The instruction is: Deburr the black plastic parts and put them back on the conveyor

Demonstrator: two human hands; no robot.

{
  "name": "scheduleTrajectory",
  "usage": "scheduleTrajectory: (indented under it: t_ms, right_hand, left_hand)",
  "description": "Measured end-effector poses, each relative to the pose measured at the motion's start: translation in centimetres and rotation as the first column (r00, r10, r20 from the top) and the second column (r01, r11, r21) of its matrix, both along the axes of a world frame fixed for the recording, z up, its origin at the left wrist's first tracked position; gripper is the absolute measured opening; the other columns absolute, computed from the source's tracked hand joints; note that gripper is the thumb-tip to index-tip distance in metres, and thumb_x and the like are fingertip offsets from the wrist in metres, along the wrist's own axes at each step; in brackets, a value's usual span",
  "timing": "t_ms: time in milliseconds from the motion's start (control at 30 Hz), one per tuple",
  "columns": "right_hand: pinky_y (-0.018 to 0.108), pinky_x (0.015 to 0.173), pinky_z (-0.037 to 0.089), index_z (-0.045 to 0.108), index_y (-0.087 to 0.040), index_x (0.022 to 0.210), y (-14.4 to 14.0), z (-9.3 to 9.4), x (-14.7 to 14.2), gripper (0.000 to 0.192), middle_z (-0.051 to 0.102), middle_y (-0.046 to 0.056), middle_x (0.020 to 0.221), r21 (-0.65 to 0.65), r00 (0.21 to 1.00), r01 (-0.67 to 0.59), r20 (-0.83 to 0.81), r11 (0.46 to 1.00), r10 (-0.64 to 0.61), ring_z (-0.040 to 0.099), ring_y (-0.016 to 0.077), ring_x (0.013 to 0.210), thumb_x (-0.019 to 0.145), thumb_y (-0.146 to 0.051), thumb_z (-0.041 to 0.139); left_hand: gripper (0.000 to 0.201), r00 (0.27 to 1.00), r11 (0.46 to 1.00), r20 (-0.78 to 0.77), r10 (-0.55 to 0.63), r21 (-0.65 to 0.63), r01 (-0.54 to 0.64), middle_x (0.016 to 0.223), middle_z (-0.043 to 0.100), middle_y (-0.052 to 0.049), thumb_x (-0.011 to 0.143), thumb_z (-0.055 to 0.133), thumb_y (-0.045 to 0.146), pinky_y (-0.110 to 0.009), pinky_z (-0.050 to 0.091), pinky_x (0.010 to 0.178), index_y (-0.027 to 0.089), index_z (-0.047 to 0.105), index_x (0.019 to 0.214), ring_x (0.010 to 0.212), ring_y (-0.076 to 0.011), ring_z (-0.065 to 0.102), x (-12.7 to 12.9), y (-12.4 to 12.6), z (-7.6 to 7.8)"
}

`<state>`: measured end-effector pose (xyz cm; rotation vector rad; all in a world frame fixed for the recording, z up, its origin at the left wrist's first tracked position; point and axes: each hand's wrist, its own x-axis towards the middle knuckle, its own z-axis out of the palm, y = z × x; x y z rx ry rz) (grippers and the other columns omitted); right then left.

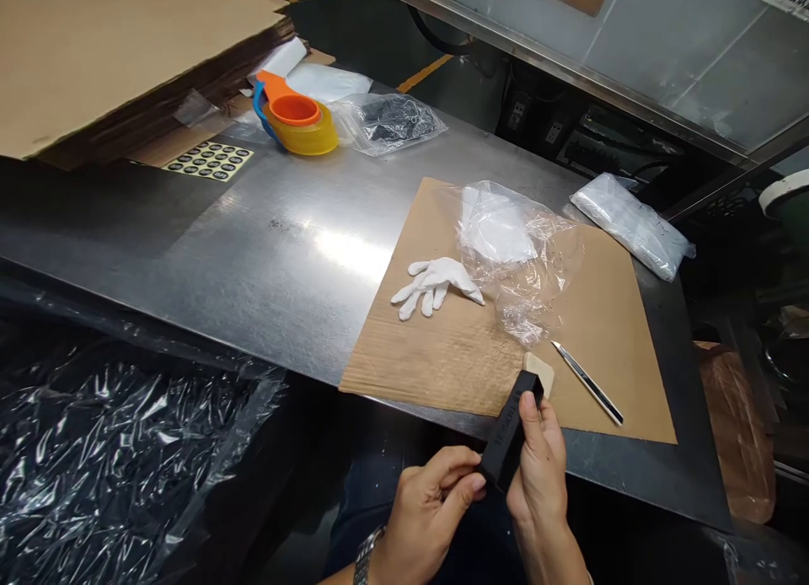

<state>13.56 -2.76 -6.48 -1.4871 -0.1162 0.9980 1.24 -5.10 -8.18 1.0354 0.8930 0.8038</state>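
Gleaming steel table under cardboard sheet

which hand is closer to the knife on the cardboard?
Right. The right hand grips the black box just left of the knife; the left hand holds the box's lower end, farther left.

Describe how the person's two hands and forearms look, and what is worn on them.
Both hands are bare, with no gloves and no rings that can be seen. The left hand has a silver metal link watch band at the wrist. The right hand has nothing on its wrist. No sleeves reach either forearm.
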Motion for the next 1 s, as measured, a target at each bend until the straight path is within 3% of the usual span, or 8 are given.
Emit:
scheduleTrajectory:
  t_ms: [267,433,567,667,800,867,1000]
  right_hand:
    - [0.035,0.093,0.041,0.052,-0.024,0.110,0.2,-0.1,0.0,0.045,0.063,0.001,0.101,0.007,0.999,-0.046,0.004,0.999,0.046,0.054,0.0193,0.107,0.072,-0.044,0.066]
    - [0.033,0.094,0.040,0.049,-0.023,0.111,0.9,-0.6,-0.2,0.048,0.060,0.003,0.113,-0.022,0.989,-0.094,0.110,0.995,0.096,0.053,0.0184,0.108,0.072,-0.045,0.065]
    - [0.035,0.095,0.038,0.041,-0.023,0.123,1.6,-1.2,-0.6,0.057,0.056,0.006,0.120,-0.041,0.939,-0.262,0.219,0.964,0.265,0.051,0.0194,0.111,0.075,-0.045,0.062]
    - [0.037,0.098,0.035,0.048,-0.022,0.124,2.1,-0.9,-0.1,0.053,0.054,0.007,0.123,-0.089,0.783,-0.446,0.444,0.891,0.436,0.047,0.0223,0.116,0.076,-0.039,0.062]
    - [0.038,0.093,0.038,0.058,-0.022,0.114,4.6,1.0,2.6,0.033,0.060,0.007,0.112,-0.162,0.422,-0.478,0.819,0.863,0.388,0.050,0.0224,0.108,0.082,-0.031,0.054]
    - [0.036,0.084,0.043,0.060,-0.021,0.109,7.2,1.8,4.8,0.028,0.063,0.007,0.104,-0.190,0.298,-0.473,0.884,0.860,0.359,0.056,0.0210,0.098,0.087,-0.030,0.047]
    - [0.037,0.082,0.044,0.064,-0.019,0.095,14.1,1.7,9.1,0.021,0.065,0.006,0.095,-0.263,0.161,-0.483,0.911,0.835,0.380,0.057,0.0198,0.091,0.087,-0.028,0.046]
  left_hand:
    - [0.019,0.999,0.999,-0.040,0.012,-0.045,-0.014,0.084,0.070,-0.003,0.084,0.053,0.026,-0.027,0.057,0.071,0.022,0.059,0.101,0.074,-0.0162,0.067,0.0,-0.2,-0.1]
    - [0.030,0.979,0.995,-0.204,-0.013,0.091,0.032,0.081,0.065,-0.005,0.080,0.057,0.030,-0.025,0.053,0.066,0.019,0.056,0.107,0.069,-0.0148,0.062,-0.3,0.3,-0.1]
    - [0.035,0.960,0.996,-0.280,0.015,0.093,0.012,0.081,0.062,-0.005,0.081,0.054,0.034,-0.025,0.050,0.063,0.017,0.051,0.112,0.065,-0.0133,0.057,-0.1,1.7,-0.5]
    - [0.039,0.968,0.998,-0.244,0.054,0.000,-0.055,0.076,0.060,-0.003,0.084,0.047,0.038,-0.025,0.050,0.057,0.016,0.046,0.116,0.061,-0.0137,0.057,0.2,3.5,-1.1]
    - [0.049,0.972,0.993,-0.222,0.072,-0.072,-0.090,0.067,0.058,0.000,0.082,0.047,0.045,-0.026,0.048,0.049,0.015,0.040,0.121,0.055,-0.0156,0.058,1.1,5.6,-1.9]
    - [0.048,0.956,0.998,-0.287,0.052,-0.025,-0.062,0.059,0.054,0.003,0.082,0.046,0.046,-0.026,0.045,0.046,0.015,0.043,0.118,0.048,-0.0165,0.057,1.8,6.3,-2.3]
    - [0.038,0.873,0.987,-0.477,0.107,0.156,-0.035,0.043,0.048,0.004,0.080,0.048,0.043,-0.026,0.039,0.046,0.018,0.056,0.108,0.043,-0.0200,0.055,2.8,7.0,-2.7]
